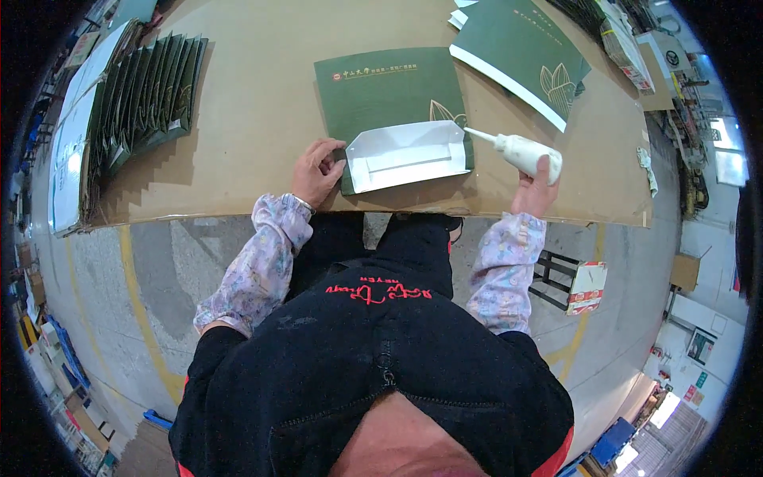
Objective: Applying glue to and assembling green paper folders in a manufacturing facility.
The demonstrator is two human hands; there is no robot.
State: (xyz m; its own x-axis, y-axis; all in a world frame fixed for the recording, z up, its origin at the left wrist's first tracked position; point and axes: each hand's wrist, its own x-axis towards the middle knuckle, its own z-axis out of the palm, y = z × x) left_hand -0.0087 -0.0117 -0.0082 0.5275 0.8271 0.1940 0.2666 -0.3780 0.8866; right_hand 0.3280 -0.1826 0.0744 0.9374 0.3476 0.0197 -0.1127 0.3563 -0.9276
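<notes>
A person seen from above works at a broad brown cardboard-covered table, their own dark jacket and the top of their head filling the lower part of the view and hiding their lap and the table's near underside. The left hand, in a floral lilac sleeve, presses with curled fingers on the lower left corner of a flat dark green paper bag with a folded-up white bottom flap; the bag lies in the middle of the table, close to the near edge. The right hand is wrapped around a white plastic squeeze bottle with a long pointed nozzle, and the nozzle tip sits at the right edge of the white flap; whether it touches the paper is too small to tell. Beyond, to the right, a second flat green bag with a white edge lies tilted, its far end cut off by the picture's top. At the far left a fanned row of finished green bags rests beside a stack of pale sheets, blurred and bent by the lens. A small red and white carton lies on the grey floor at right.
</notes>
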